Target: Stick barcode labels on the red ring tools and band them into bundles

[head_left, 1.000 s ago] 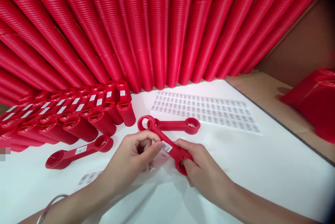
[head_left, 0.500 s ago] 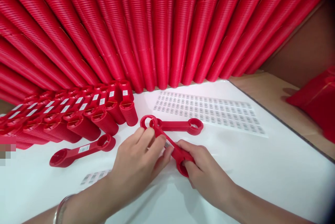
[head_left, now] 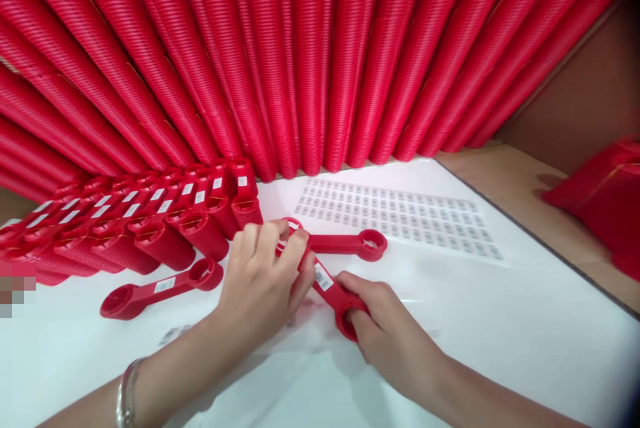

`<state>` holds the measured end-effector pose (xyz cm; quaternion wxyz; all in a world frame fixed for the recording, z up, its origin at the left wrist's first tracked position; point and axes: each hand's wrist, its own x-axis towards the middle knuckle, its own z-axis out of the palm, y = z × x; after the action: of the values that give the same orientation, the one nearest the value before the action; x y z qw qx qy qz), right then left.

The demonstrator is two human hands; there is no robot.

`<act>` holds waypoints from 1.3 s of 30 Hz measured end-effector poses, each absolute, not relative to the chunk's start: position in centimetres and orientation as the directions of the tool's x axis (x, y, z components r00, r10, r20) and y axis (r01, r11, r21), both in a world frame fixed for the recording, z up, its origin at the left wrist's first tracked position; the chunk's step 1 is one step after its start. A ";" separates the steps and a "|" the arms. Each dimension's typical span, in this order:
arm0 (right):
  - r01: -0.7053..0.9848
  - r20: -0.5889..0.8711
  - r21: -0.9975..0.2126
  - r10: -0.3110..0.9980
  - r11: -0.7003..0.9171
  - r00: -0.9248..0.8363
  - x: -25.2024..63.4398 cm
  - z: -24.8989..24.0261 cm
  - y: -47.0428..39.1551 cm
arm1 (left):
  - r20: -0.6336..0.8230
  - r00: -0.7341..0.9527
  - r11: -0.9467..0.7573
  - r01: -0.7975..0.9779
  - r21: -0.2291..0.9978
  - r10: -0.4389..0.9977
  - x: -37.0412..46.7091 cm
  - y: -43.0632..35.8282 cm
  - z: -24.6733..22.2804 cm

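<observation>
A red plastic bar with a ring at each end point(head_left: 336, 295) is held at a slant between my hands, a white barcode label point(head_left: 323, 277) on its face. My right hand point(head_left: 387, 318) grips the near end, its thumb at the ring. Curled over the far end are the fingers of my left hand point(head_left: 263, 271), which partly hide that ring. Just behind lies a similar red stack of ringed bars point(head_left: 340, 243) on the white table. To the left, another labelled red piece point(head_left: 165, 285) rests on the surface.
Banded red stacks with barcode labels point(head_left: 165, 241) stand at the left. Tall columns of nested red pieces point(head_left: 310, 81) line the back. A barcode sticker sheet point(head_left: 400, 215) lies on the white table point(head_left: 500, 321); another sheet is partly under my left arm. A red bundle point(head_left: 600, 195) sits at the right.
The label on the held piece has come into fuller view as my left fingers shifted off it towards the far ring. My right hand keeps its grip on the near end.
</observation>
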<state>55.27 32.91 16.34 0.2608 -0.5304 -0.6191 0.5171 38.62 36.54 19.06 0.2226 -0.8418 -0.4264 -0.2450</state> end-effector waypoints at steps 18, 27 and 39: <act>0.264 -0.268 -0.946 0.910 -0.187 -0.317 55.5 16.4 33.2 | 0.512 0.567 -0.667 0.745 0.016 0.645 36.3 37.3 20.3; 0.157 -0.341 -0.938 0.897 -0.308 -0.282 55.8 16.5 33.3 | 0.346 0.593 -0.684 0.669 0.290 0.727 34.8 33.7 20.8; 0.451 -0.222 -0.891 0.913 -0.048 -0.343 55.4 16.5 32.8 | -0.123 0.511 -0.462 0.838 0.290 0.851 36.4 33.9 18.7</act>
<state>55.43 32.84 16.52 0.2316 -0.5245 -0.6500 0.4988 36.37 33.86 18.74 -0.1583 -0.8547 -0.4940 -0.0193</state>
